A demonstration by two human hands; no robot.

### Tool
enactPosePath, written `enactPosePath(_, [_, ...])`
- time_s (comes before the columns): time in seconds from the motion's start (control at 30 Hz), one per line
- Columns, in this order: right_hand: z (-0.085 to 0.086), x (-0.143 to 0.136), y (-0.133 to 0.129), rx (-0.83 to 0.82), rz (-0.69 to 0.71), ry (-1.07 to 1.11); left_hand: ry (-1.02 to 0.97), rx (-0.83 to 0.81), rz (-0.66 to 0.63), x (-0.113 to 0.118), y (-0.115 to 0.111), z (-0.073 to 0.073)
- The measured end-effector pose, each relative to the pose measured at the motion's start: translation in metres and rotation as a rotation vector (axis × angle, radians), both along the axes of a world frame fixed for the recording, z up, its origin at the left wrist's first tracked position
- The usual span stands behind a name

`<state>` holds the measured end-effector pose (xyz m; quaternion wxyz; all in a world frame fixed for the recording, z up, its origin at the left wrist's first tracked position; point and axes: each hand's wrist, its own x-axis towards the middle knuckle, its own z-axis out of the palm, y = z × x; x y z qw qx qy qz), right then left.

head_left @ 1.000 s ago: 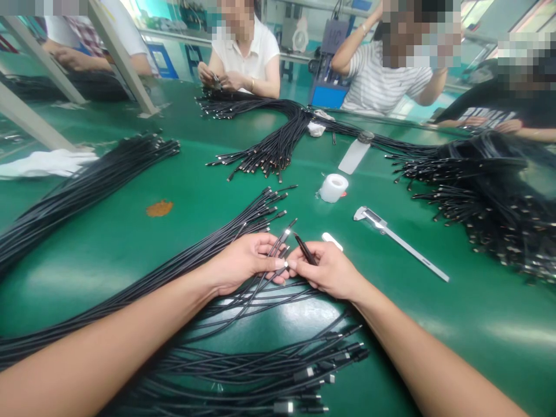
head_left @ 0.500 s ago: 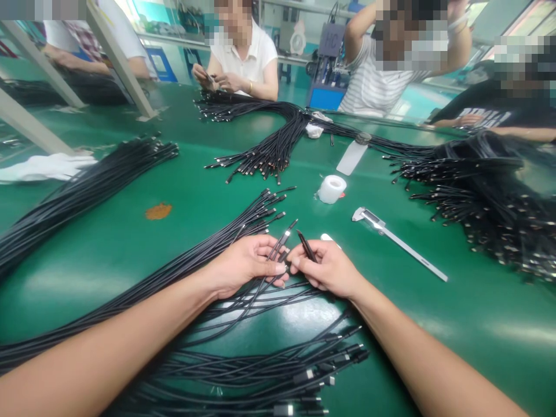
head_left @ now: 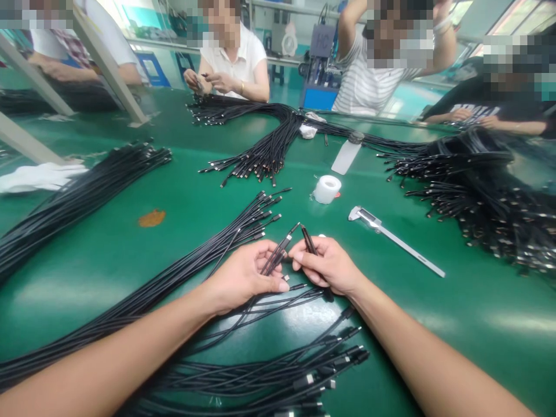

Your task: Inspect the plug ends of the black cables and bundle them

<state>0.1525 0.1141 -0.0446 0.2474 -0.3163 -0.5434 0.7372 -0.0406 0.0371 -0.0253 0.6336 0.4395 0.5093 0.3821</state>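
Note:
Several black cable ends [head_left: 274, 259] with metal-tipped plugs lie across the fingers of my left hand [head_left: 249, 275], which is closed on them, thumb on top. My right hand [head_left: 328, 267] grips a dark, pen-like tool [head_left: 309, 240], its tip pointing up and away beside the cable tips. The fingertips of both hands are close together. Behind my left hand, a bundle of black cables [head_left: 217, 236] runs from the lower left, its plugs fanned out. Nearer to me, more black cables [head_left: 260, 370] lie with their plugs toward the right.
On the green table [head_left: 434, 336] are a caliper [head_left: 397, 240], a roll of clear tape [head_left: 327, 189], a white glove [head_left: 37, 175] and an orange patch [head_left: 152, 218]. Cable piles lie left [head_left: 91, 188], right [head_left: 486, 197] and at the back [head_left: 264, 145]. Several people sit beyond.
The view has shifted slightly. My left fingers have closed more around the cable ends, which now lie closer together. The tool in my right hand stands more upright.

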Motion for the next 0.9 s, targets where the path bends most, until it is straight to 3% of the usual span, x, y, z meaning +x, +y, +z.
enactPosePath(0.43, [0.0036, -0.0009, -0.0047, 0.098, 0.100, -0.074, 0.070, 0.094, 0.090, 0.0036, 0.0009, 0.0012])
enactPosePath(0.9, [0.0070, -0.0049, -0.0079, 0.257, 0.068, -0.134, 0.101, 0.131, 0.122, 0.0079, -0.0030, -0.0001])
